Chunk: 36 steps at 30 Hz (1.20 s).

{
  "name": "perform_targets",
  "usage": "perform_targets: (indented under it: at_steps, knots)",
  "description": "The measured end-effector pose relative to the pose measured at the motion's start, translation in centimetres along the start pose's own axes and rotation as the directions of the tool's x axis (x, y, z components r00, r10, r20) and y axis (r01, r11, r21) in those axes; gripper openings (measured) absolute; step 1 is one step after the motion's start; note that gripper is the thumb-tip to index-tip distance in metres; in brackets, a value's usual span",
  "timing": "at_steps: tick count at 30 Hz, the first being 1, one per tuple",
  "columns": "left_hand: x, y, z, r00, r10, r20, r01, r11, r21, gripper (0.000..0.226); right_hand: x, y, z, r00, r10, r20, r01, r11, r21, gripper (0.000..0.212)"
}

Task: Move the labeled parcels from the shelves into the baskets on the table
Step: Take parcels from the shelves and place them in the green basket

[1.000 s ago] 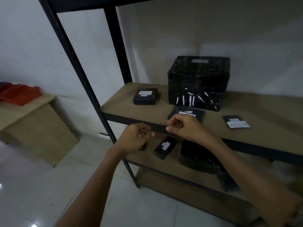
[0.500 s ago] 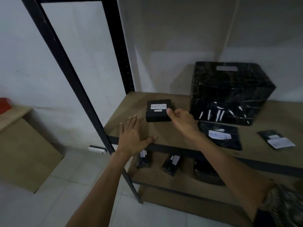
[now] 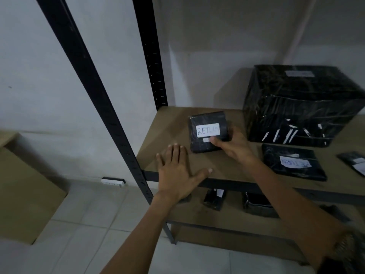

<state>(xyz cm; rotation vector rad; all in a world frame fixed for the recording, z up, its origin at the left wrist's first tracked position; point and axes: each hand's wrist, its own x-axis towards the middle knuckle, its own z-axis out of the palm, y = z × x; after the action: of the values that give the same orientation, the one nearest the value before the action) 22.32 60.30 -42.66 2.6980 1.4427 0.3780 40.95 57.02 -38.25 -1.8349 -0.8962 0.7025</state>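
- Two hands are at the middle shelf of a black metal rack.
- Right hand (image 3: 235,145): fingers (image 3: 231,131) curled round the right side of a small black parcel (image 3: 204,120), thumb pressed on its front face just under the label. Firm grip.
- Left hand (image 3: 177,175): fingers straight and spread, palm down over the front left part of the shelf board (image 3: 167,127), thumb out to the right. It holds nothing. Whether it bears on the board cannot be told.
- The small black parcel is at the left of the shelf, tipped so its white label, handwritten "RETURN", faces the camera. Whether its lower edge touches the board cannot be told.
- Just right of the gripping hand stands a large film-wrapped black box (image 3: 302,103) at the back of the shelf, with a pale label on top.
- In front of that box lies a flat black parcel (image 3: 276,169), its "RETURN" label upside down to the camera.
- At the right edge of the frame lies another labelled parcel (image 3: 349,157), partly cut off.
- On the lower shelf (image 3: 197,214), under the hands: one small labelled parcel (image 3: 214,200) and one darker parcel (image 3: 256,205) beside it.
- Rack uprights: front post (image 3: 94,95) and rear post (image 3: 152,56), both black and perforated.
- Left of the rack: a white power strip (image 3: 112,181) on the tiled floor (image 3: 88,224) by the wall, and a brown counter (image 3: 25,194).
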Motion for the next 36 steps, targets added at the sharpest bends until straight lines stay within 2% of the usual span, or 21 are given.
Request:
perform_targets:
  at_steps: [2, 6, 13, 19, 24, 27, 30, 32, 36]
  knots:
    - [0.0, -0.1, 0.2, 0.999, 0.007, -0.032, -0.007, 1.0, 0.002, 0.108, -1.3, 0.8, 0.1, 0.997, -0.067, -0.024, 0.068, 0.997, 0.043, 0.061]
    - [-0.1, -0.2, 0.3, 0.998, 0.017, -0.063, -0.016, 1.0, 0.012, 0.109, -2.3, 1.4, 0.3, 0.989, -0.131, -0.066, 0.131, 0.991, -0.003, 0.049]
    - [-0.1, -0.1, 0.3, 0.997, 0.016, -0.077, -0.016, 1.0, 0.002, 0.108, -2.0, 1.3, 0.4, 0.991, -0.116, -0.067, 0.116, 0.993, 0.001, 0.049]
    - [-1.4, -0.2, 0.7, 0.979, 0.056, -0.198, -0.072, 0.995, -0.076, 0.086, -3.8, 1.6, -0.3, 0.991, -0.107, -0.085, 0.107, 0.994, -0.005, 0.051]
    - [-4.5, 0.5, 0.5, 0.99, 0.042, -0.137, -0.064, 0.985, -0.16, 0.073, -6.8, 2.6, -2.1, 0.994, -0.08, -0.08, 0.082, 0.996, 0.031, 0.053]
    - [-6.9, 1.3, 0.0, 0.992, 0.048, -0.116, -0.075, 0.969, -0.236, 0.062, -9.2, 3.4, -3.8, 0.995, -0.077, -0.058, 0.082, 0.993, 0.089, 0.062]
    - [-10.0, 3.4, -1.7, 0.996, -0.034, -0.088, -0.001, 0.928, -0.372, 0.039, -12.3, 4.2, -5.7, 0.996, -0.087, -0.005, 0.087, 0.987, 0.138, 0.046]
    - [-12.4, 5.2, -2.7, 0.998, -0.065, -0.013, 0.054, 0.909, -0.413, 0.033, -14.7, 5.2, -7.2, 0.997, -0.078, 0.017, 0.074, 0.98, 0.185, 0.042]
    - [-17.2, 8.4, -3.7, 0.994, -0.002, 0.105, 0.051, 0.882, -0.468, 0.028, -20.0, 6.8, -10.3, 0.998, -0.04, 0.043, 0.025, 0.949, 0.313, 0.038]
